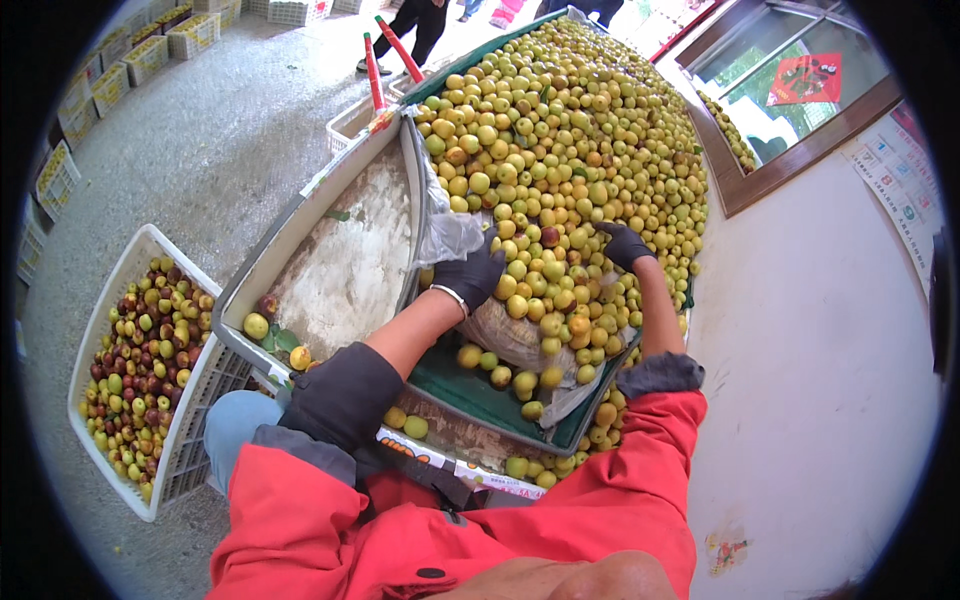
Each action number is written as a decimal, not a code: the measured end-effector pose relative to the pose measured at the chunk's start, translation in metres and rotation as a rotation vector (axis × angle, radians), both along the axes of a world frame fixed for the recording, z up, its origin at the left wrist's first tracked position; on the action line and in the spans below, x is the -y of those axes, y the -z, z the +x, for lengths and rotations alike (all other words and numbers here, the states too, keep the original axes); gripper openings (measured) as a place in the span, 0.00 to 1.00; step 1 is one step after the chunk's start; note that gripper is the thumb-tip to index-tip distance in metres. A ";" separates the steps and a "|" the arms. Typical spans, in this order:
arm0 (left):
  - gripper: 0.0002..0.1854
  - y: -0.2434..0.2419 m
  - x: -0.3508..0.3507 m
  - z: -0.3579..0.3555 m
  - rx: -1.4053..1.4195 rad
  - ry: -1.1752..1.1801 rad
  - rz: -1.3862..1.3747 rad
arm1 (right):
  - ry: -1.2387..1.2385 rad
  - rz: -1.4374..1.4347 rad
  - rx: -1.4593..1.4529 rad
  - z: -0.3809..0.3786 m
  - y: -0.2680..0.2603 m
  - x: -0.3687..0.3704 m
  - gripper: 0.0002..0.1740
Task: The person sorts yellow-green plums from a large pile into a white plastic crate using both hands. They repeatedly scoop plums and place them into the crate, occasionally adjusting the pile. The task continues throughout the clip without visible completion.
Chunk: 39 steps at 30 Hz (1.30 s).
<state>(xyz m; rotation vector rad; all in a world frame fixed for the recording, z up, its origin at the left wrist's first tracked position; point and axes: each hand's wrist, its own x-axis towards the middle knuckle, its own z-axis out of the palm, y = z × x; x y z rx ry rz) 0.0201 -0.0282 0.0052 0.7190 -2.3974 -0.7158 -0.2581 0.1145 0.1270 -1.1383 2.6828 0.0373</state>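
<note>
A sloping heap of yellow-green jujubes (570, 150), a few of them browned, lies before me. My left hand (476, 274), in a dark glove with a pale band at the wrist, reaches into its near left side beside a crumpled clear plastic sheet (450, 238). Fruit touches its fingertips; whether any is gripped is hidden. Farther right, my gloved right hand (626, 247) rests on the heap with its index finger stretched out and no fruit visible in it. Below the hands, loose jujubes lie on a plastic-wrapped bundle (499, 330) and a green-lined tray (450, 375).
A grey-edged tray (360, 247) with a few fruits and leaves adjoins the heap. On the floor at left stands a white plastic crate (180, 420) of red-brown and green jujubes. More filled crates (193, 36) line the far wall. A person's legs (420, 30) show behind.
</note>
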 end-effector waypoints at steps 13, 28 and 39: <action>0.37 -0.016 -0.009 0.010 0.043 0.232 0.144 | -0.222 0.120 0.184 0.044 0.042 0.033 0.45; 0.22 -0.040 -0.033 0.011 -0.043 0.405 -0.106 | -0.474 0.146 0.448 0.119 0.013 -0.047 0.28; 0.36 -0.003 -0.011 0.003 0.129 0.039 -0.071 | 0.092 0.128 -0.233 -0.089 0.052 -0.118 0.42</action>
